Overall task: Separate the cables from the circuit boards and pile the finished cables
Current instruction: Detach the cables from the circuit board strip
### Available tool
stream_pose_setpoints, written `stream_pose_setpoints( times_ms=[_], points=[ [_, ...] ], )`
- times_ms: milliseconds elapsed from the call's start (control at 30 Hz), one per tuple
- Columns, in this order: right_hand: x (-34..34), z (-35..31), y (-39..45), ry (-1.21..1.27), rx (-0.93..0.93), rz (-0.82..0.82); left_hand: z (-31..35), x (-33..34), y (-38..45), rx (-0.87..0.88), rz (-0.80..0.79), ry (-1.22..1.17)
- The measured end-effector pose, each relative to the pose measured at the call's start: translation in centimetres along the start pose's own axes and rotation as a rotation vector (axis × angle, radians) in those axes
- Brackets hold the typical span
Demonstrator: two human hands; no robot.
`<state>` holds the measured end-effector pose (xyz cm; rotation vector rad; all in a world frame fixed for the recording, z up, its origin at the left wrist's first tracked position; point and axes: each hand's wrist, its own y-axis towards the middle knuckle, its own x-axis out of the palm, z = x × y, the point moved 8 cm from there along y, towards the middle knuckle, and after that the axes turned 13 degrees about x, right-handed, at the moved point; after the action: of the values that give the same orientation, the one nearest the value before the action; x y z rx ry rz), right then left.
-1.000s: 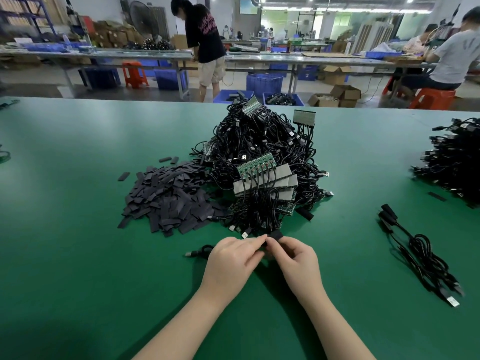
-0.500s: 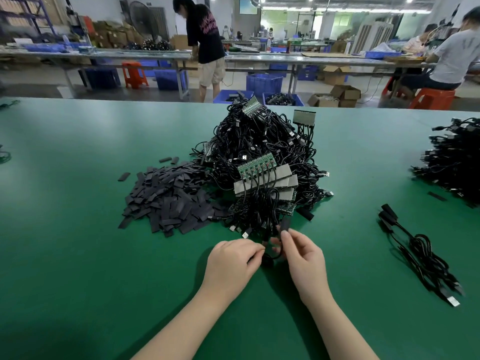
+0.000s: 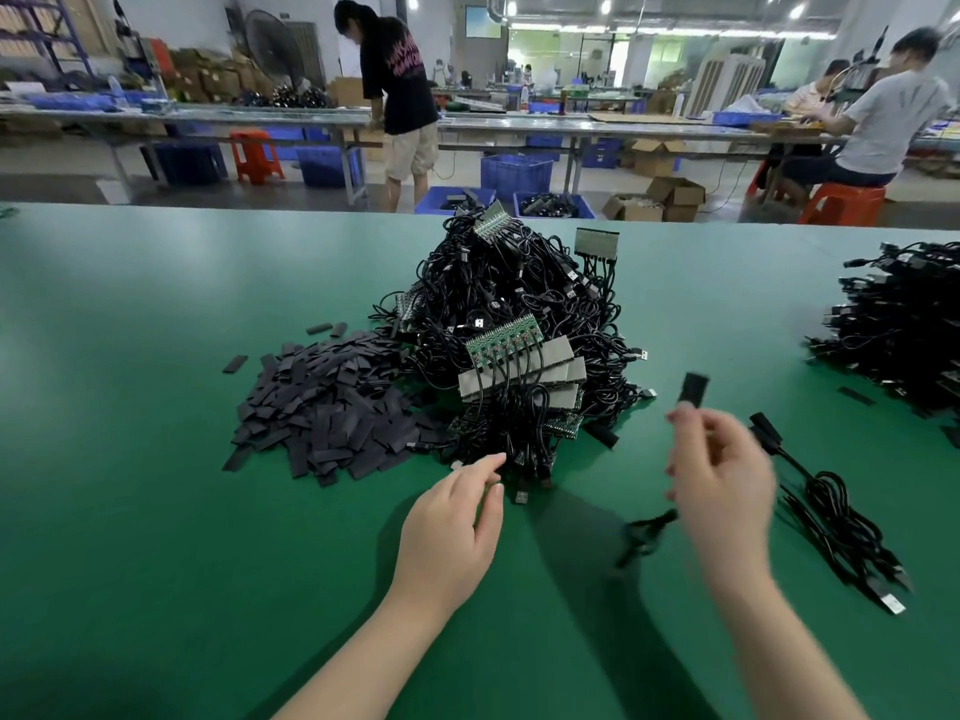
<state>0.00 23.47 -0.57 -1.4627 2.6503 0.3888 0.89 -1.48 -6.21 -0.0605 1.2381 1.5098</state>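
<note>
Cable (image 3: 693, 389): its black end stands upright above the right hand (image 3: 719, 472), pinched at the fingertips, its cord trailing blurred below the palm. The finished cables (image 3: 831, 506) lie just right of that hand on the counter (image 3: 156, 511), long axis running away and left; the right hand is nearer. The left hand (image 3: 452, 517), fingers relaxed and holding nothing, reaches toward the tangled heap (image 3: 519, 324).

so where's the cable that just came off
In the head view, the cable is pinched in the raised right hand, right of the tangled pile.
</note>
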Motion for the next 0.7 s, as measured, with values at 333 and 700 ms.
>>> stream_pose_setpoints(
  times_ms=[333,700],
  points=[
    [-5.2,6.3,12.1,-1.264,0.133,0.061,0.4,0.3,0.0,0.047,-0.034,0.058],
    [-5.6,12.9,10.0,-1.337,0.450,-0.035,0.6,0.5,0.0,0.070,-0.032,0.066]
  ],
)
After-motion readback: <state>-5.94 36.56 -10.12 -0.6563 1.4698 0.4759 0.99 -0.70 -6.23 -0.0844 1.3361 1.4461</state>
